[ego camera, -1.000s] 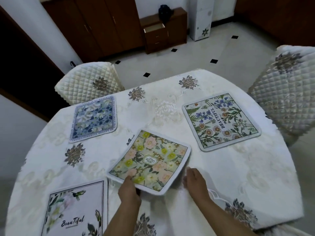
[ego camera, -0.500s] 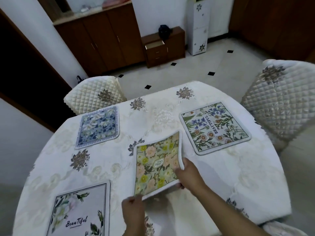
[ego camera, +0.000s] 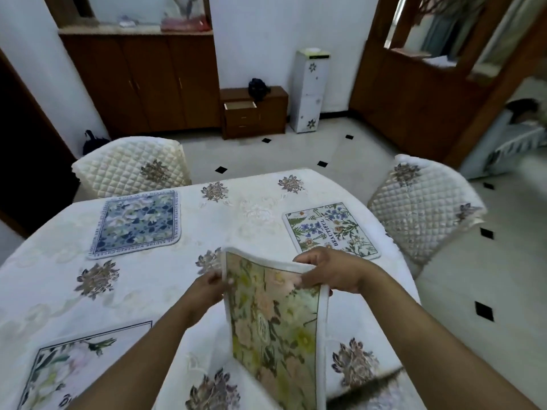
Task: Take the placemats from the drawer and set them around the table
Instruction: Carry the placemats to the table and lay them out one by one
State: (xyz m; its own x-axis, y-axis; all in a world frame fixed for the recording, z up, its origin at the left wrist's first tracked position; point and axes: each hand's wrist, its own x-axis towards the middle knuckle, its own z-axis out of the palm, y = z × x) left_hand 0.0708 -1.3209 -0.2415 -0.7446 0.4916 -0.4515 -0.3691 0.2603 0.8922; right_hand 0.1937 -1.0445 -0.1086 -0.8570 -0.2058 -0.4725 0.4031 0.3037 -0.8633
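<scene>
Three placemats (ego camera: 134,224) already lie on the desk (ego camera: 251,208); a fourth placemat (ego camera: 275,327) hangs unplaced, pinched by left hand (ego camera: 207,288) and right hand (ego camera: 334,272) fingers.

both hands, left hand (ego camera: 207,287) and right hand (ego camera: 334,272), hold the yellow floral placemat (ego camera: 275,327) (lifted) above the table (ego camera: 44,279).

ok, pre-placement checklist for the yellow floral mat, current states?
1. Both hands on the yellow floral placemat: ok, left hand and right hand have a grip on its top edge.
2. Mat lifted off the tablecloth: ok.
3. Mat flat: not ok, it curls and hangs.
4. Near edge seat free: cannot tell, mat hides it.
5. Blue floral placemat, botanical placemat, white floral placemat lie flat: ok.
</scene>
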